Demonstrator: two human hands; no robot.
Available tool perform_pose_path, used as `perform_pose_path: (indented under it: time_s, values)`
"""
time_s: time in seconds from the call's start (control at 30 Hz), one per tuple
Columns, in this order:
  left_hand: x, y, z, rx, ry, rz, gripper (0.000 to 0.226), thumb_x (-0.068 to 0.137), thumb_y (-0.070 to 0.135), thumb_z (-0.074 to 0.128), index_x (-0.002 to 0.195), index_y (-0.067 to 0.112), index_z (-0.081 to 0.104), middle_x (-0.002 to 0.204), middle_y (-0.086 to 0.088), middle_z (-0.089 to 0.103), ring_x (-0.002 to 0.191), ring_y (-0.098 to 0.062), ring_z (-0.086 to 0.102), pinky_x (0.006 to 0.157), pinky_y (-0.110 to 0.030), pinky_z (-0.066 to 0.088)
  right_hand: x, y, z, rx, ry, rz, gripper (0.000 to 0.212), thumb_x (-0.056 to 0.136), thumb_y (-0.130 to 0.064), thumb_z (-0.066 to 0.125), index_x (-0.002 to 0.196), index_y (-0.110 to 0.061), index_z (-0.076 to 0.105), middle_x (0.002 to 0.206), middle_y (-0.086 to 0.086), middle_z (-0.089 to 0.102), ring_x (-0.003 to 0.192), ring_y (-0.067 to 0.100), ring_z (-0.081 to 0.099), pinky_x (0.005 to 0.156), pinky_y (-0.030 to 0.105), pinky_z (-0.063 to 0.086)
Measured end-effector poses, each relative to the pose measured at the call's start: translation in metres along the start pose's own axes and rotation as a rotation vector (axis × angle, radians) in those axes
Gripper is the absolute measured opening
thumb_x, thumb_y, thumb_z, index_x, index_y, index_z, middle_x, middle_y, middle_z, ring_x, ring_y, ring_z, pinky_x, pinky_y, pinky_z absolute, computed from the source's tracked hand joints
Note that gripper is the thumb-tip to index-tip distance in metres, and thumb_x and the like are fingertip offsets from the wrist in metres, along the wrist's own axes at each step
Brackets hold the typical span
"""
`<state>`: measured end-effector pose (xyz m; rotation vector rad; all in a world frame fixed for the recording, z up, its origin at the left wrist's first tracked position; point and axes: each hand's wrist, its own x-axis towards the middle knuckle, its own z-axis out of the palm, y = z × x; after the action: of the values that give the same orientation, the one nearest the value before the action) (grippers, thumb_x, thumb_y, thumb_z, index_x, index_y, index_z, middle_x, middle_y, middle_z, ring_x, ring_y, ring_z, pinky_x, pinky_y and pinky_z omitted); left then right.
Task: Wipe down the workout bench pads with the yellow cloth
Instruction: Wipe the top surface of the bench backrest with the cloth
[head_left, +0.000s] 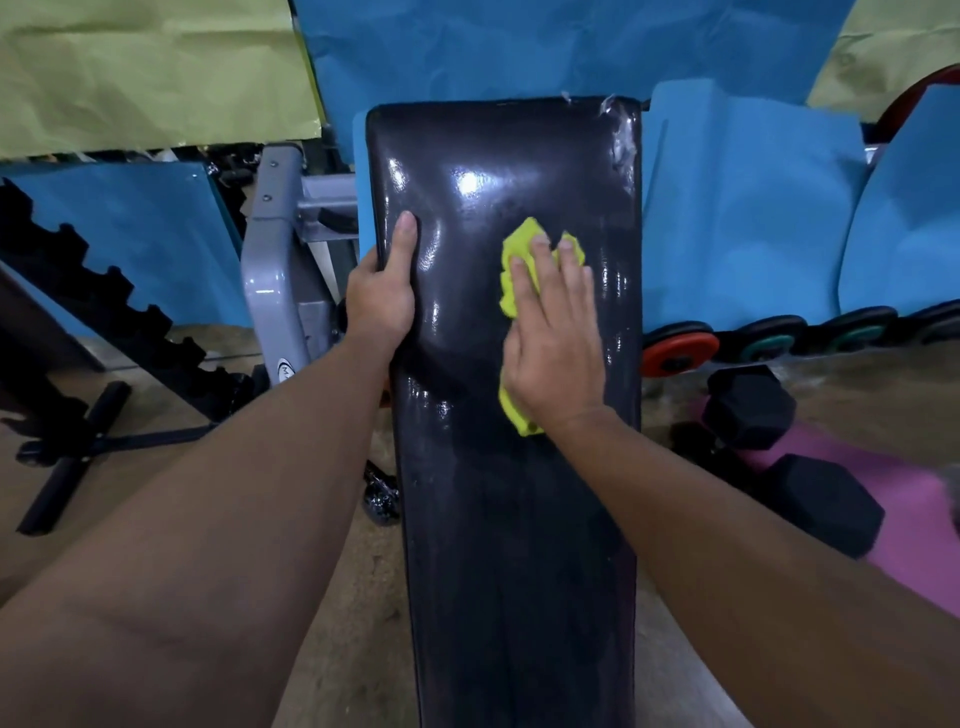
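Observation:
A long black glossy bench pad (493, 171) runs from the bottom of the view up to the middle, its far right corner torn. My right hand (553, 338) lies flat, fingers straight, pressing the yellow cloth (519, 247) onto the pad's right half; cloth shows beyond the fingertips and below the wrist. My left hand (382, 296) grips the pad's left edge, thumb lying on top and fingers wrapped under the rim out of sight.
A grey metal frame (270, 270) stands left of the bench, with a black notched rack (104, 291) further left. To the right, weight plates (680, 353) line the blue wall covering, and black hex dumbbells (750, 405) lie on a pink mat (914, 519).

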<state>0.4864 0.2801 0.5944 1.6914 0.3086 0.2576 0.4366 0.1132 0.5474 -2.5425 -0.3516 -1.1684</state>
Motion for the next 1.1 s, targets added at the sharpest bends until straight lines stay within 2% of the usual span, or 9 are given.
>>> perform_pose_path:
  time_s: [0.1,0.27,0.4,0.5,0.6,0.7,0.8,0.93,1.1]
  values:
    - [-0.005,0.004,0.0,0.007,0.001,0.001,0.035,0.101,0.067,0.055,0.109,0.033,0.06,0.091,0.025,0.057,0.108,-0.012,0.06,0.098,-0.023,0.041,-0.026,0.005,0.0,0.004,-0.067,-0.108,0.053,0.095,-0.004,0.042,0.148,-0.002,0.047,0.161,0.017,0.035,0.153,0.04,0.022,0.125,0.057,0.019]
    - [-0.006,0.005,0.001,0.013,0.01,-0.009,0.034,0.101,0.067,0.055,0.094,0.034,0.06,0.09,0.022,0.058,0.106,-0.013,0.06,0.096,-0.023,0.04,-0.016,0.04,-0.012,-0.017,0.009,0.006,0.055,0.092,-0.002,0.047,0.148,-0.003,0.048,0.161,0.019,0.034,0.152,0.043,0.022,0.126,0.055,0.017]
    - [-0.003,0.0,0.0,0.005,0.003,0.006,0.039,0.099,0.071,0.057,0.085,0.035,0.065,0.093,0.02,0.067,0.102,-0.011,0.068,0.099,-0.025,0.048,0.01,0.017,-0.004,-0.008,0.05,0.084,0.057,0.093,-0.006,0.044,0.149,-0.003,0.045,0.162,0.018,0.033,0.153,0.042,0.021,0.126,0.054,0.015]
    - [-0.001,-0.002,0.0,-0.002,-0.004,0.011,0.039,0.097,0.072,0.057,0.086,0.036,0.067,0.097,0.019,0.07,0.111,-0.015,0.07,0.108,-0.03,0.051,-0.006,0.003,0.001,0.02,0.011,0.012,0.056,0.094,-0.005,0.043,0.15,-0.003,0.044,0.162,0.017,0.032,0.154,0.04,0.02,0.126,0.055,0.015]
    - [-0.003,0.0,0.0,-0.003,-0.012,0.02,0.04,0.099,0.071,0.056,0.093,0.033,0.068,0.1,0.017,0.07,0.114,-0.016,0.068,0.108,-0.029,0.049,-0.031,0.022,-0.004,0.008,-0.004,-0.018,0.055,0.093,-0.001,0.046,0.148,-0.003,0.048,0.16,0.018,0.036,0.153,0.041,0.023,0.126,0.055,0.018]
    - [-0.003,0.0,-0.001,0.005,-0.002,0.029,0.041,0.099,0.072,0.055,0.105,0.034,0.068,0.108,0.011,0.071,0.114,-0.014,0.067,0.107,-0.027,0.048,-0.019,0.045,-0.013,0.015,0.024,0.06,0.056,0.093,-0.002,0.046,0.149,-0.003,0.046,0.161,0.019,0.034,0.152,0.043,0.022,0.125,0.055,0.018]
    - [0.002,-0.004,0.0,-0.014,-0.005,0.013,0.044,0.099,0.071,0.056,0.102,0.03,0.07,0.103,0.014,0.072,0.107,-0.012,0.069,0.099,-0.024,0.052,0.008,0.036,-0.009,0.015,0.069,0.136,0.056,0.093,-0.007,0.042,0.149,-0.003,0.045,0.162,0.019,0.033,0.152,0.043,0.022,0.126,0.054,0.016]
    - [0.002,-0.006,0.003,-0.022,0.005,0.008,0.049,0.1,0.071,0.055,0.113,0.026,0.07,0.098,0.019,0.068,0.106,-0.012,0.068,0.099,-0.025,0.05,-0.009,0.013,-0.003,0.037,-0.006,0.009,0.057,0.093,-0.008,0.04,0.149,-0.003,0.046,0.161,0.018,0.034,0.153,0.042,0.021,0.125,0.057,0.017]
    - [0.002,-0.004,0.003,0.006,0.015,0.003,0.043,0.101,0.069,0.053,0.109,0.029,0.067,0.095,0.02,0.065,0.108,-0.012,0.065,0.097,-0.023,0.045,-0.032,0.053,-0.016,0.008,-0.051,-0.086,0.053,0.094,-0.003,0.045,0.147,-0.003,0.049,0.161,0.018,0.036,0.152,0.041,0.024,0.123,0.058,0.022]
